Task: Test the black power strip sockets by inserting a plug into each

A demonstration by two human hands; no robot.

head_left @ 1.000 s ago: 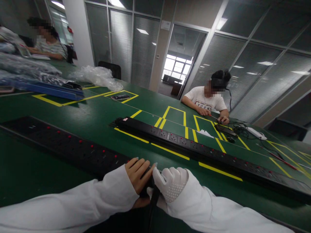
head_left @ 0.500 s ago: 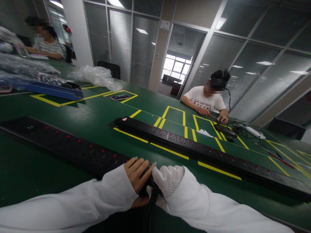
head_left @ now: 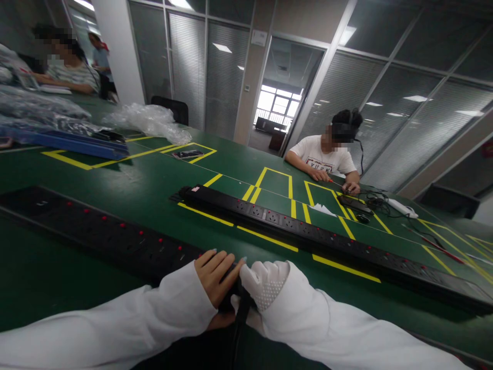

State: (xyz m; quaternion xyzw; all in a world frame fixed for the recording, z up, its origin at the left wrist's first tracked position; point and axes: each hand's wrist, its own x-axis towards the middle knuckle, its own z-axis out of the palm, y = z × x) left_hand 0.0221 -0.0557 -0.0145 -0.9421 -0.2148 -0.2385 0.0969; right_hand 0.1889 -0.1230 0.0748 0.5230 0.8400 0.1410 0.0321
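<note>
The bare left hand (head_left: 216, 277) has its grip closed over the end of the near power strip (head_left: 115, 239), which stretches from the hands toward ten o'clock on the green counter (head_left: 154, 174). Just beside it at three o'clock, the gloved right hand (head_left: 265, 282) is curled tight, its grip pinching the black cable (head_left: 239, 313) where it leaves that end; the inner contact is partly hidden. The cable drops toward six o'clock. Beyond the hands, the far power strip (head_left: 308, 230) slants across from eleven to three o'clock. Clear plastic wrap (head_left: 148, 121) lies at eleven, a blue channel (head_left: 77, 141) at ten, and a co-worker (head_left: 323, 154) sits at one.
</note>
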